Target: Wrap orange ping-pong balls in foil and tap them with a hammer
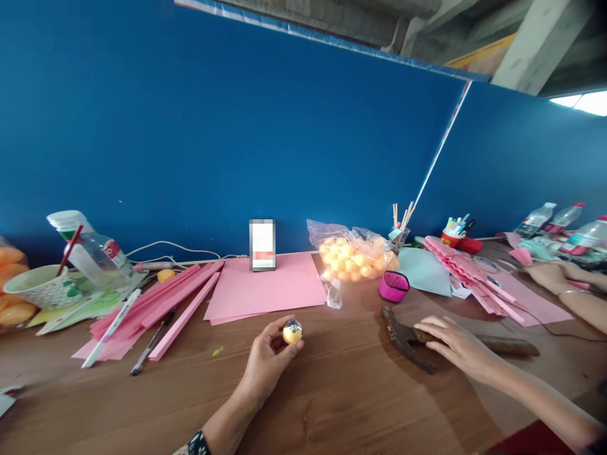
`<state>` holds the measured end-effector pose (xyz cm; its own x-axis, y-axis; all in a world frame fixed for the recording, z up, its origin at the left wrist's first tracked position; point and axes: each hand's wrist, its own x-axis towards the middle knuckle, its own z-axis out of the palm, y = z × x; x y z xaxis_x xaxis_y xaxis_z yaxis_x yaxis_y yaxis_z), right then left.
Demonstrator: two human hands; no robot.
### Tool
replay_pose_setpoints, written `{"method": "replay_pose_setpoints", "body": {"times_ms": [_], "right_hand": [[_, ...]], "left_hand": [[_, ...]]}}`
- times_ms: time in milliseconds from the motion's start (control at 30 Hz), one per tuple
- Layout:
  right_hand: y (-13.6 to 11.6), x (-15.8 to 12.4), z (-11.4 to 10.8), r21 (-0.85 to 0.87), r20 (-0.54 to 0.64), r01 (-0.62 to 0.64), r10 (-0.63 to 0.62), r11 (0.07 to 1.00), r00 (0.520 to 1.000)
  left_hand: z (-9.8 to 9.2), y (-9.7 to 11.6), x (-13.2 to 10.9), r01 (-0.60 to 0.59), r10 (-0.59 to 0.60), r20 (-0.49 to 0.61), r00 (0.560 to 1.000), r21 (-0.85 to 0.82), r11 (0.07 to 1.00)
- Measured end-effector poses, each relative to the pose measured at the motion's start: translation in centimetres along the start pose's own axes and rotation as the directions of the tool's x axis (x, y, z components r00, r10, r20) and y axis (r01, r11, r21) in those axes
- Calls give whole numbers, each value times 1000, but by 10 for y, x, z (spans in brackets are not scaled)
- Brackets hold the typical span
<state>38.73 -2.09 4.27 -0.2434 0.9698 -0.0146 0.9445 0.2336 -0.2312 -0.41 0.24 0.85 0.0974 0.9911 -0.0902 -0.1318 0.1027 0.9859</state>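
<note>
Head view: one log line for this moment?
left hand: fingers pinch small round yellow ball | right hand: flat on dark-headed wooden-handled hammer | surface: brown wooden table

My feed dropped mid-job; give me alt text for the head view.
The left hand holds a small yellow ball over a wooden table, while the right hand rests on a hammer. Behind lie pink paper and a bag of orange balls.

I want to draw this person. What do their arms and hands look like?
The left hand and right hand are bare, with no gloves, and both forearms are bare. At the picture's bottom edge the left arm has a dark sleeve edge with a light flowery pattern. No sleeve shows on the right arm.
</note>
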Motion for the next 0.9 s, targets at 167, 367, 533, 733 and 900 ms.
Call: {"method": "replay_pose_setpoints", "body": {"times_ms": [167, 367, 533, 733, 900], "right_hand": [[-31, 21, -25, -1, -33, 70, -70, 998, 997], [-107, 83, -20, -98, -20, 302, -305, 948, 952], [-140, 138, 6, -256, 37, 309, -310, 916, 950], [-138, 166, 24, -335, 98, 273, -254, 902, 962], [-136, 166, 25, -320, 80, 267, -255, 909, 964]], "left_hand": [[0, 2, 0, 15, -15, 4, 1000, 19, 1000], [0, -1, 1, 1, -1, 16, 1000, 11, 1000], [-1, -4, 3, -20, 20, 9, 1000, -21, 1000], [-1, -2, 2, -33, 33, 4, 999, -20, 999], [-2, -6, 3, -50, 50, 1, 999, -27, 998]]}}
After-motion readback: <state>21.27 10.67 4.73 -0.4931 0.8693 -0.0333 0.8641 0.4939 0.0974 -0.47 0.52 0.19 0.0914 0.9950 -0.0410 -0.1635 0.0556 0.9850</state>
